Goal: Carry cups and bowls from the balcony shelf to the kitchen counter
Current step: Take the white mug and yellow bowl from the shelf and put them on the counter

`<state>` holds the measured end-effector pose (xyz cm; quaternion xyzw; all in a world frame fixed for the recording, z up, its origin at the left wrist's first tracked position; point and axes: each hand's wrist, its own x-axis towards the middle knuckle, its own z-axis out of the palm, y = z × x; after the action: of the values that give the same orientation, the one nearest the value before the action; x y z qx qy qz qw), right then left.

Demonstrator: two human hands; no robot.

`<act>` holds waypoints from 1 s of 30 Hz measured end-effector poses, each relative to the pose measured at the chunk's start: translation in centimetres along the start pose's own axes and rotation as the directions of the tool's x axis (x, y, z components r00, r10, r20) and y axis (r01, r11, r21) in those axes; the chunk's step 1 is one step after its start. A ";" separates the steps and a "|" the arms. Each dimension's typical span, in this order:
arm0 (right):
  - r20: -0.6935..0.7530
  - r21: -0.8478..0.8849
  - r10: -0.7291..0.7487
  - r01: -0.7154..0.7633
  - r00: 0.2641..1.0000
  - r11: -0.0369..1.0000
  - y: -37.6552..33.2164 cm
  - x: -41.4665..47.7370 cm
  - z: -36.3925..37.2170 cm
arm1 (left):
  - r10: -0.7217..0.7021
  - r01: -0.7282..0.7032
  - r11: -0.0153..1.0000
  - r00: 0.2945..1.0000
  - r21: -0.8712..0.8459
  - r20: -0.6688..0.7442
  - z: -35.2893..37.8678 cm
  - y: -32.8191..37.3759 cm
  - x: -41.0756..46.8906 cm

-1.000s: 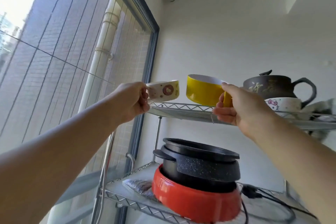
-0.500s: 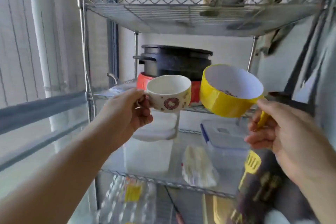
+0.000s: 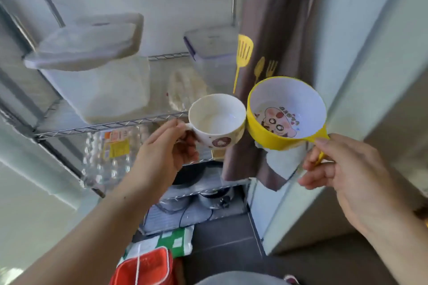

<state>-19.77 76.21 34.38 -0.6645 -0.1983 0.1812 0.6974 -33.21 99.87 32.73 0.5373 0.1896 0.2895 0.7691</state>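
Note:
My left hand (image 3: 163, 152) grips the handle of a white cup (image 3: 216, 120) with a cartoon sticker on its side; the cup is empty and upright. My right hand (image 3: 340, 173) holds the yellow handle of a yellow bowl (image 3: 286, 113) with a white inside and a cartoon picture at its bottom. Cup and bowl hang side by side, rims nearly touching, in front of the wire shelf (image 3: 111, 126) and away from it.
The wire shelf carries lidded plastic boxes (image 3: 92, 53) and a bottle pack (image 3: 111, 155) below. A brown apron (image 3: 275, 18) with a yellow spatula print hangs on the shelf's right. A pale wall corner (image 3: 347, 76) stands right. A red basket (image 3: 143, 268) sits on the dark floor.
Both hands have lifted the cup and bowl off the top shelf and brought them down and towards me. The view has tilted down to the lower shelves and floor.

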 end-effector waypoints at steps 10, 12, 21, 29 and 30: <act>-0.395 0.083 0.206 -0.188 0.895 0.979 6.7 -10.5 -8.7 | -0.307 0.293 0.951 0.891 0.095 0.333 6.3 -10.8 -2.3; -0.500 0.103 0.243 -0.221 0.831 0.970 7.4 -12.6 -10.3 | -0.366 0.335 0.930 0.830 0.149 0.420 8.4 -12.6 -2.5; -0.813 0.247 0.372 -0.313 0.448 0.917 10.0 -20.8 -17.6 | -0.555 0.460 0.827 0.576 0.322 0.600 21.0 -20.3 -4.9; -0.865 0.383 0.459 -0.324 0.204 0.865 12.2 -24.9 -27.5 | -0.646 0.343 0.763 0.398 0.548 0.651 34.6 -27.5 -6.6; -0.869 0.392 0.461 -0.321 0.178 0.862 12.4 -25.3 -29.1 | -0.648 0.340 0.762 0.393 0.551 0.652 36.6 -28.4 -7.0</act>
<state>-26.19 38.88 19.96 -0.6239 0.4390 -0.0621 0.6436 -9.60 61.86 18.85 0.6438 0.0115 -0.2749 0.7140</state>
